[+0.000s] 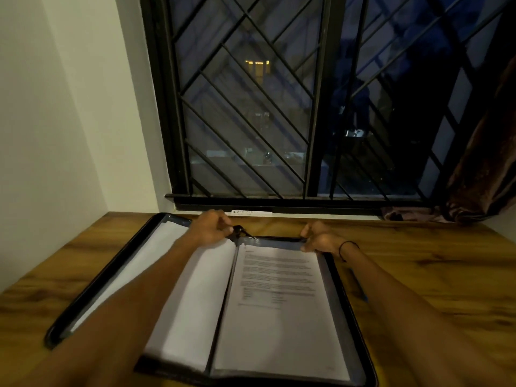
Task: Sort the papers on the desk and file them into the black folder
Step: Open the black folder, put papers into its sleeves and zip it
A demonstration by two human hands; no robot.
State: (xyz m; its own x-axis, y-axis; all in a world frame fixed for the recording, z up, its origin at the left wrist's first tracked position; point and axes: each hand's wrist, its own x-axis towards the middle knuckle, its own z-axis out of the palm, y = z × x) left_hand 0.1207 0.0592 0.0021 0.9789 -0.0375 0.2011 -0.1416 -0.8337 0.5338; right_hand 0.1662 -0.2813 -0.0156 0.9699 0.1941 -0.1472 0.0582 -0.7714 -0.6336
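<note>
**Square the sheets at the far edge before you close anything**

Nearest you, the black folder (360, 367) lies open on the wooden counter (418, 275), its zip edge running round the rim. The right half holds a printed page (279, 303) lying flat on top of a stack; how many sheets sit beneath it you cannot tell from here. Left of the spine, blank-looking white sheets (195, 297) lie turned over, and more white paper (156, 247) rests in the left cover, under your left forearm.

Further out, both hands work the folder's far edge. Your left hand (212, 227) has its grip closed on a small dark tab (239, 229) at the top of the spine, probably a zip pull or clip. Your right hand (318, 238) pinches the far right corner of the folder, fingers curled over the rim.

Judging by this, you are settling the pages. Hold the corner steady with the right, and keep the printed page's top edge inside the rim so nothing catches in the zip.

No loose papers show on the counter beyond the folder, so filing looks nearly done.
</note>
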